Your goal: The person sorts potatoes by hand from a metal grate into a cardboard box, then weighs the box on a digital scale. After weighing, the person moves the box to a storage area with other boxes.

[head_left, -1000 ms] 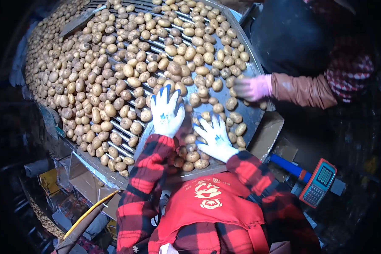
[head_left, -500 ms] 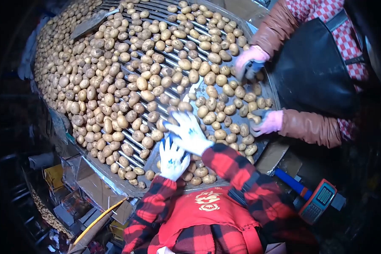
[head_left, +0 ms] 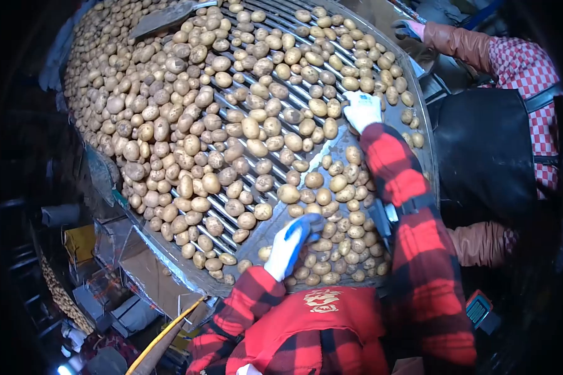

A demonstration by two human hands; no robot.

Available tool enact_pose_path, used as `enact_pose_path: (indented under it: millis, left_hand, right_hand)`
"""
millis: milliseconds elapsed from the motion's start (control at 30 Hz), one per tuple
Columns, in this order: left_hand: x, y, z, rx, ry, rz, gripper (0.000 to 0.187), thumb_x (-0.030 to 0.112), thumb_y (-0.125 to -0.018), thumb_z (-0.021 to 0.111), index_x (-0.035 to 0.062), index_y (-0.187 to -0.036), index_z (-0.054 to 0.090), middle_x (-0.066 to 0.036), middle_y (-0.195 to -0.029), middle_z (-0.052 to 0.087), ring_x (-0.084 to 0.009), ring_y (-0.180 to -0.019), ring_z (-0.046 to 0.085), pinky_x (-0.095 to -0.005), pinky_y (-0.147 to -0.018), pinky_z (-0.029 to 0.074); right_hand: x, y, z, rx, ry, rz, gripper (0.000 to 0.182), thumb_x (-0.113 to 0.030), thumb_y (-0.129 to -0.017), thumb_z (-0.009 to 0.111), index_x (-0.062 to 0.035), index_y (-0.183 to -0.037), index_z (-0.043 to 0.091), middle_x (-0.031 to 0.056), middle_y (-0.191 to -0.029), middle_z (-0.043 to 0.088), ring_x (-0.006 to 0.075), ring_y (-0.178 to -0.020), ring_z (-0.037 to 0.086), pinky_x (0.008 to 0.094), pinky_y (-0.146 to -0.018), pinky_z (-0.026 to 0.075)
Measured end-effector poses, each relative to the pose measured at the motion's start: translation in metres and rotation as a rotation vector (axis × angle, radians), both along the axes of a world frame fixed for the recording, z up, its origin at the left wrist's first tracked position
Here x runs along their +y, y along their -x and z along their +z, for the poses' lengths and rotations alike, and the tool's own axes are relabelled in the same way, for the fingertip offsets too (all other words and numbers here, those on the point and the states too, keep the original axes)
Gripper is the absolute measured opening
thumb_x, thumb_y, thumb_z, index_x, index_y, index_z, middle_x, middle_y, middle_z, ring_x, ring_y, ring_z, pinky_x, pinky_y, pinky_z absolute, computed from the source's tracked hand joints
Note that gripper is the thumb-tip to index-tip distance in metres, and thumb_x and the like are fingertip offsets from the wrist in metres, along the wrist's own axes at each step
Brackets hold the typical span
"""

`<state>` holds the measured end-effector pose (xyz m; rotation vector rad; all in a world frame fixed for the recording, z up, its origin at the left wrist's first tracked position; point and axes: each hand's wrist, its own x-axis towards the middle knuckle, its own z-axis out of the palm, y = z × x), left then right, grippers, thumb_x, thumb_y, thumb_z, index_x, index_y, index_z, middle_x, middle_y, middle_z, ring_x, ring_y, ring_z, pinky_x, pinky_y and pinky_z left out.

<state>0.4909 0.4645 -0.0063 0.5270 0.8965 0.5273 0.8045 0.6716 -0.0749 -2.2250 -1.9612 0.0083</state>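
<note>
Potatoes (head_left: 250, 128) lie spread over a metal slatted grate (head_left: 291, 94) and the flat sheet at its lower end. My left hand (head_left: 291, 240), in a white glove with blue fingertips, is at the near side beside several potatoes; its fingers are curled, and whether anything is inside is hidden. My right hand (head_left: 363, 111), gloved in white, reaches out to the far right part of the grate, over potatoes there. Its fingertips point away and its palm side is hidden.
A co-worker in a checked garment and black apron (head_left: 485, 144) stands at the right, one gloved hand (head_left: 410, 29) beyond the grate's edge. A flat grey tool (head_left: 169, 19) lies on the potatoes. Cardboard boxes (head_left: 150, 272) and a yellow bar (head_left: 162, 334) are at lower left.
My right hand has moved away to the far right, and my left hand shifted right and curled. The co-worker's hands have left the potatoes. The view has shifted.
</note>
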Motion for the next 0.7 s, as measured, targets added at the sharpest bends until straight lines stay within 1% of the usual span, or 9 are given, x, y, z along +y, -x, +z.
enact_pose_path:
  millis: [67,133,200,267,300,333,400,500,700]
  left_hand:
    - [0.022,0.004,-0.013,-0.236,0.240,0.109,0.053,0.037,-0.107,0.050,0.0046,-0.148,0.042,-0.015,-0.143,0.056,-0.0305,-0.128,0.059,-0.0412,-0.104,0.053]
    - [0.043,0.005,-0.013,-0.496,0.407,0.263,0.059,0.046,-0.105,0.052,0.0099,-0.149,0.041,-0.014,-0.146,0.054,-0.0363,-0.130,0.058,-0.0475,-0.105,0.052]
    - [0.059,0.013,-0.018,-0.607,0.479,0.295,0.060,0.048,-0.102,0.057,0.0134,-0.149,0.043,-0.014,-0.146,0.055,-0.0358,-0.131,0.056,-0.0478,-0.107,0.050]
    - [0.050,0.028,-0.032,-0.426,0.191,0.221,0.053,0.042,-0.103,0.057,0.0128,-0.147,0.047,-0.013,-0.145,0.056,-0.0318,-0.132,0.055,-0.0424,-0.105,0.052]
    - [0.044,0.039,-0.041,-0.461,0.228,0.244,0.050,0.039,-0.104,0.056,0.0124,-0.145,0.049,-0.013,-0.144,0.057,-0.0300,-0.132,0.055,-0.0397,-0.104,0.053]
    - [0.042,0.055,-0.049,-0.724,0.638,0.392,0.046,0.037,-0.105,0.055,0.0116,-0.143,0.052,-0.013,-0.144,0.058,-0.0285,-0.130,0.057,-0.0372,-0.102,0.054]
    - [0.041,0.073,-0.041,-0.706,0.634,0.443,0.042,0.036,-0.106,0.053,0.0132,-0.140,0.055,-0.013,-0.142,0.059,-0.0282,-0.121,0.062,-0.0410,-0.097,0.056]
    - [0.040,0.083,-0.027,-0.568,0.542,0.569,0.041,0.031,-0.104,0.057,0.0085,-0.137,0.054,-0.013,-0.138,0.058,-0.0278,-0.123,0.059,-0.0417,-0.103,0.054]
    - [0.038,0.082,-0.008,-0.536,0.681,0.539,0.029,0.032,-0.105,0.055,0.0041,-0.108,0.061,-0.010,-0.120,0.067,-0.0279,-0.113,0.065,-0.0444,-0.093,0.057]
  right_hand:
    - [-0.033,0.018,0.010,0.227,-0.391,-0.001,0.023,-0.019,-0.087,0.063,-0.0102,-0.106,0.072,0.0149,-0.090,0.072,0.0347,-0.089,0.068,0.0499,-0.082,0.051]
    - [-0.083,0.068,0.082,0.848,0.010,-0.033,0.040,-0.021,-0.083,0.068,-0.0035,-0.119,0.070,0.0224,-0.111,0.071,0.0395,-0.107,0.066,0.0460,-0.094,0.052]
    - [-0.127,0.105,0.076,0.648,0.265,0.354,0.042,-0.018,-0.083,0.069,-0.0046,-0.123,0.069,0.0227,-0.117,0.070,0.0389,-0.109,0.065,0.0463,-0.098,0.050]
    - [-0.148,0.135,0.066,0.737,0.026,0.458,0.041,-0.018,-0.084,0.068,-0.0076,-0.124,0.069,0.0215,-0.125,0.066,0.0387,-0.114,0.063,0.0479,-0.101,0.048]
    - [-0.141,0.141,0.051,0.686,-0.021,0.320,0.043,-0.021,-0.085,0.069,-0.0105,-0.126,0.066,0.0192,-0.130,0.062,0.0377,-0.118,0.059,0.0506,-0.105,0.043]
    - [-0.128,0.145,0.040,0.635,-0.069,0.185,0.045,-0.023,-0.085,0.069,-0.0134,-0.128,0.064,0.0170,-0.134,0.059,0.0368,-0.122,0.055,0.0534,-0.108,0.038]
    - [-0.113,0.160,0.022,0.225,0.002,0.041,0.062,-0.040,-0.092,0.061,-0.0115,-0.145,0.050,0.0193,-0.149,0.047,0.0382,-0.136,0.043,0.0592,-0.114,0.027]
    - [-0.146,0.204,0.016,0.222,0.226,0.069,0.075,-0.052,-0.093,0.056,-0.0128,-0.154,0.040,0.0195,-0.158,0.038,0.0438,-0.144,0.034,0.0636,-0.119,0.018]
    - [-0.293,0.188,0.013,0.164,0.297,0.496,0.074,-0.032,-0.087,0.068,-0.0105,-0.152,0.042,0.0169,-0.156,0.040,0.0352,-0.148,0.033,0.0590,-0.123,0.018]
